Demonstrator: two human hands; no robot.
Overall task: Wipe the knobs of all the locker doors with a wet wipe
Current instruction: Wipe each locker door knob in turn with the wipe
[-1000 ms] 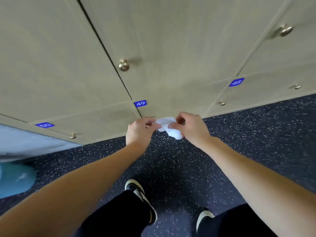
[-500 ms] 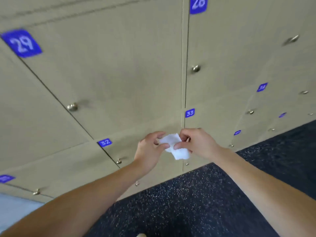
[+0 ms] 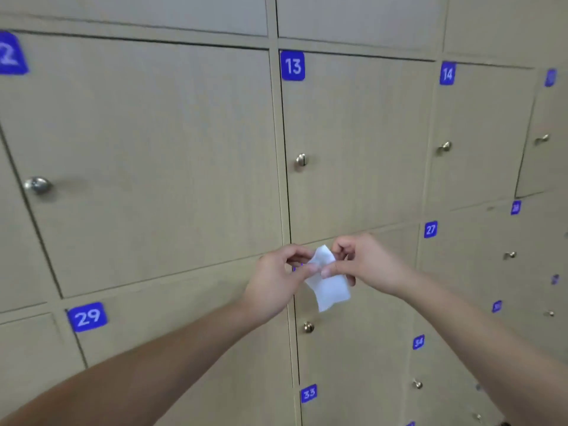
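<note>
A: Where's the wet wipe (image 3: 327, 285) right now?

B: Between both hands, in front of the locker doors (image 3: 153, 164). The left hand (image 3: 276, 281) pinches its left edge and the right hand (image 3: 365, 265) pinches the top; the fingers (image 3: 330, 270) of both meet on it, and the rest hangs below them.

A: What could go wrong?

B: It looks only half unfolded. I'd guess a harder pull could tear it, or one pinch could slip so it drops. Used bunched up, it would likely touch little of a knob.

A: Which knob is nearest?

B: One sits just below the fingers (image 3: 308, 327), under the hanging wipe. The knob of door 13 (image 3: 301, 160) is above the fingers, and a larger knob (image 3: 37, 185) lies far out to their left.

A: Anything in the way?

B: Nothing stands between the fingers and those knobs. More knobs run off to the right of the fingers (image 3: 444, 146), so missing one is a risk.
</note>
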